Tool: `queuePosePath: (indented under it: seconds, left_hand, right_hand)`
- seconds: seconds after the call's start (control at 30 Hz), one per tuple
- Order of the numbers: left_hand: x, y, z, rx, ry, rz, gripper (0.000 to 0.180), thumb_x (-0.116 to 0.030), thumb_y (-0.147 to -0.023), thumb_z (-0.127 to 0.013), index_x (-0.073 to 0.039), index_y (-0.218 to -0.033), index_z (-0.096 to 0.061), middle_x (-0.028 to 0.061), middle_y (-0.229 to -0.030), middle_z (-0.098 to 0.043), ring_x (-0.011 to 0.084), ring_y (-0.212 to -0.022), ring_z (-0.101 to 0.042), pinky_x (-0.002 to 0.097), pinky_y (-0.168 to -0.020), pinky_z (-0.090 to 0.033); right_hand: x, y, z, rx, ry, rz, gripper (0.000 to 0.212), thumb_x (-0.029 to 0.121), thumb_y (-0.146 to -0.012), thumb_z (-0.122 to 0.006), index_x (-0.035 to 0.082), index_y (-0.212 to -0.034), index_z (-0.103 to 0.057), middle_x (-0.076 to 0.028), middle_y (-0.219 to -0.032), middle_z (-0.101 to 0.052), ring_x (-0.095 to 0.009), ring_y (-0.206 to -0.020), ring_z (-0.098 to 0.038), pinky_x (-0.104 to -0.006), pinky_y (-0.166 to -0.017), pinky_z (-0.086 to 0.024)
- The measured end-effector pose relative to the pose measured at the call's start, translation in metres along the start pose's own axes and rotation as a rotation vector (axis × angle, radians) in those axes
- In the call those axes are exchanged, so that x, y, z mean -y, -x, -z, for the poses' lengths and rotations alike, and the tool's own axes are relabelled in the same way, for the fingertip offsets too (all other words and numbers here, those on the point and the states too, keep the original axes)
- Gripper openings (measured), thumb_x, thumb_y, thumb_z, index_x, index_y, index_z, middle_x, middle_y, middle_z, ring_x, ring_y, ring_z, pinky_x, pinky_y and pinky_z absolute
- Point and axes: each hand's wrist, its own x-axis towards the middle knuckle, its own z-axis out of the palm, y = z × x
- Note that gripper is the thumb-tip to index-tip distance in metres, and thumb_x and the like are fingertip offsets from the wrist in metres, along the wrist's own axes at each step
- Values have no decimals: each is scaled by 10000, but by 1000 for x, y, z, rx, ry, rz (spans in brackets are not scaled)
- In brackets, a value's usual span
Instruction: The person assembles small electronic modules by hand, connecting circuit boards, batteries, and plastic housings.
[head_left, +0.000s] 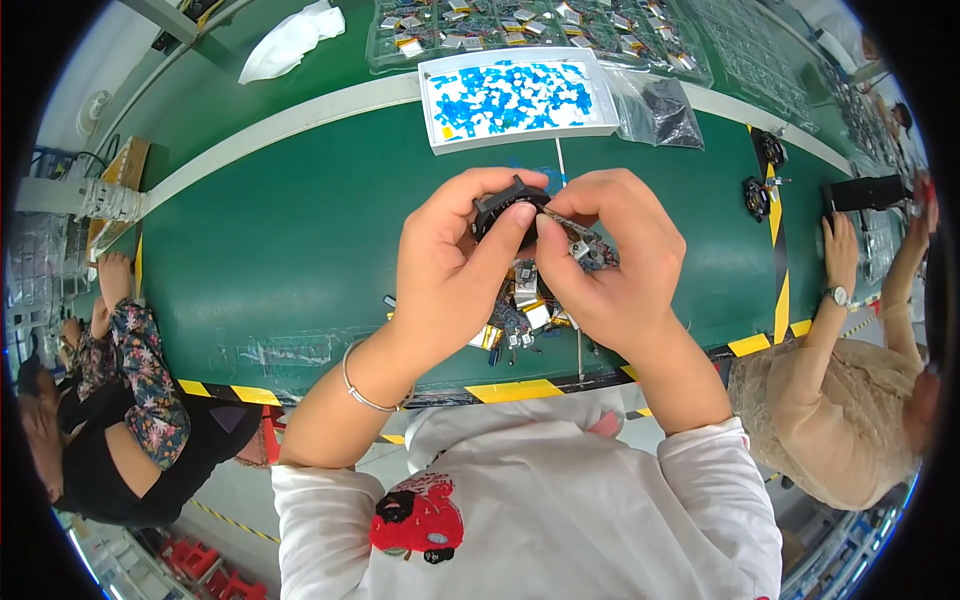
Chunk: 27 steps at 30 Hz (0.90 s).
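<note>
My left hand (435,255) is closed round a black, round plastic housing (489,213), its thumb pressed on the near face. Up against the right side of that housing, my right hand (630,245) pinches between thumb and forefinger. A small circuit board with parts on it (597,250) shows at the right fingers and seems held by them; its link to the housing is hidden. Below both hands, a loose pile of small circuit boards and silver battery cells with yellow tape (526,312) lies on the green table mat (270,250).
Beyond my hands stands a white box (437,140) of small blue and white pieces, beside a clear bag with dark contents (670,110). Clear trays of boards (470,42) lie farther back. Black round parts (756,198) sit right. People work at either side (150,390).
</note>
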Motion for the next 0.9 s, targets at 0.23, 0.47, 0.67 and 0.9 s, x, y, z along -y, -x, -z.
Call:
queuePosePath:
  seconds: [0.23,0.47,0.67,0.9]
  left_hand:
    - [-3,0,3,-3,-86,-35,172,25,-895,-509,43,-1065,-536,99,-1060,-601,132,-928,-598,274,-800,-539]
    - [-2,0,12,23,-113,-9,123,16,-883,-527,36,-997,-567,79,-944,-634,97,-875,-593,247,-730,-518]
    - [-2,-7,16,23,188,228,171,-1,-869,-537,34,-1024,-599,89,-954,-650,115,-836,-616,251,-730,-518]
    - [-6,-9,19,75,305,301,182,18,-846,-531,57,-1006,-607,110,-925,-660,131,-766,-646,239,-677,-538]
  right_hand:
    - [1,0,-1,30,-58,-18,147,-62,-666,-657,-1,-784,-594,-81,-750,-599,-170,-633,-559,-259,-546,-446]
    - [7,0,0,81,-78,-20,151,-63,-679,-659,-2,-804,-600,-79,-752,-594,-154,-632,-559,-243,-563,-446]
    - [5,-2,6,118,-299,-394,127,-44,-788,-623,-12,-906,-592,-29,-854,-593,-65,-735,-551,-213,-629,-455]
    - [1,-4,9,171,-474,-496,108,-36,-802,-617,-13,-905,-592,-30,-867,-585,-76,-771,-561,-219,-691,-464]
